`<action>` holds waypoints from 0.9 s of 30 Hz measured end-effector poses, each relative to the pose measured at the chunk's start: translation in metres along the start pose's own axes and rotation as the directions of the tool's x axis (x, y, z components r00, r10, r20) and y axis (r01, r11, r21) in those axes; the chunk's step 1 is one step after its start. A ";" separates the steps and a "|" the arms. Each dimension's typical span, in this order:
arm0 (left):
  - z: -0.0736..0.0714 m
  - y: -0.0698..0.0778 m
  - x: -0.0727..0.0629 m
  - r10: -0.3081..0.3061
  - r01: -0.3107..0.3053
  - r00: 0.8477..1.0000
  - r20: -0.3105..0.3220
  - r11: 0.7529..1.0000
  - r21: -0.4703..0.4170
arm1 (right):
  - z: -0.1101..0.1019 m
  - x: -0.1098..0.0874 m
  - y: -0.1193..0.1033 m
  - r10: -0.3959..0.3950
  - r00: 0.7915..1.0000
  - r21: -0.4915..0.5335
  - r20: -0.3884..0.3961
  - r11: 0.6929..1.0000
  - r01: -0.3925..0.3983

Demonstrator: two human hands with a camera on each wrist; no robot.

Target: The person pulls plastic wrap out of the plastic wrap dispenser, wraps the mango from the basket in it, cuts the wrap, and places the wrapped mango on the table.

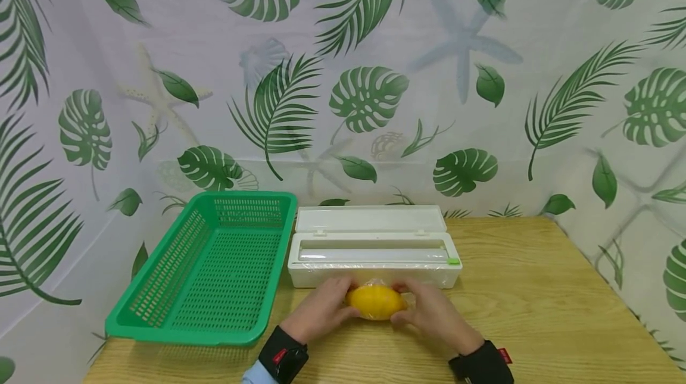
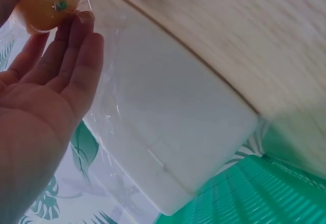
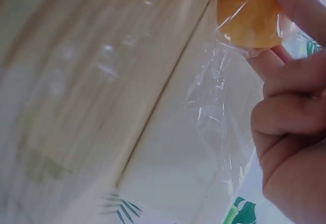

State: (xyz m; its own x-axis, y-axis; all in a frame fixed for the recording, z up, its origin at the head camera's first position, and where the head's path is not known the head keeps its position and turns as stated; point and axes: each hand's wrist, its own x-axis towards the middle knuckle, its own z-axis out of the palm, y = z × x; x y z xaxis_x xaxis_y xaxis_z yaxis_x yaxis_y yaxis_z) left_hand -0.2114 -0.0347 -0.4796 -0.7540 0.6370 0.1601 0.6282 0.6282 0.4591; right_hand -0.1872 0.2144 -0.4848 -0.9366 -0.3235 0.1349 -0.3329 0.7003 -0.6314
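A yellow oval fruit (image 1: 377,302) with faint lengthwise ridges is held between both hands, just in front of the white cling film dispenser (image 1: 321,278). My left hand (image 1: 324,311) grips its left end, thumb nearer me and fingers on the far side. At the opposite end, my right hand (image 1: 435,317) grips it the same way. Clear cling film (image 3: 216,99) covers the fruit and stretches toward the dispenser. In the left wrist view, a small green spot shows on the fruit's end (image 2: 48,2).
The dispenser's lid (image 1: 370,219) stands open at the back, showing the film roll (image 1: 370,255) inside. A green slide cutter (image 1: 453,261) sits at its right end. Left of it is a green perforated basket (image 1: 292,211). The wooden table (image 1: 514,289) extends right, before a leaf-patterned cloth (image 1: 375,158).
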 end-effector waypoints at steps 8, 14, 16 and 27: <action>0.002 0.002 0.000 -0.046 0.046 0.999 0.018 0.999 -0.027 | -0.002 0.002 0.003 0.057 0.998 0.120 0.019 0.991 -0.059; 0.003 0.003 0.000 -0.076 0.077 0.997 0.032 0.997 -0.032 | -0.003 0.004 0.007 0.054 0.998 0.196 0.038 0.979 -0.060; 0.003 0.003 0.001 -0.081 0.083 0.996 0.038 0.996 -0.030 | -0.003 0.004 0.008 0.050 0.998 0.203 0.039 0.977 -0.057; 0.007 0.005 0.003 -0.119 0.119 0.991 0.069 0.993 -0.003 | -0.001 0.005 0.010 0.018 0.998 0.222 0.058 0.975 -0.031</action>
State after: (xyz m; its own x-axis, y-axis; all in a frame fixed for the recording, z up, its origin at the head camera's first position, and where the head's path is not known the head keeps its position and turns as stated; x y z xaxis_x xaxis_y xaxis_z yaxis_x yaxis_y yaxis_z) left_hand -0.2096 -0.0268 -0.4831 -0.8083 0.5871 0.0437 0.5331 0.6984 0.4776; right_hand -0.1953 0.2208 -0.4896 -0.9345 -0.3471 0.0784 -0.2710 0.5515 -0.7889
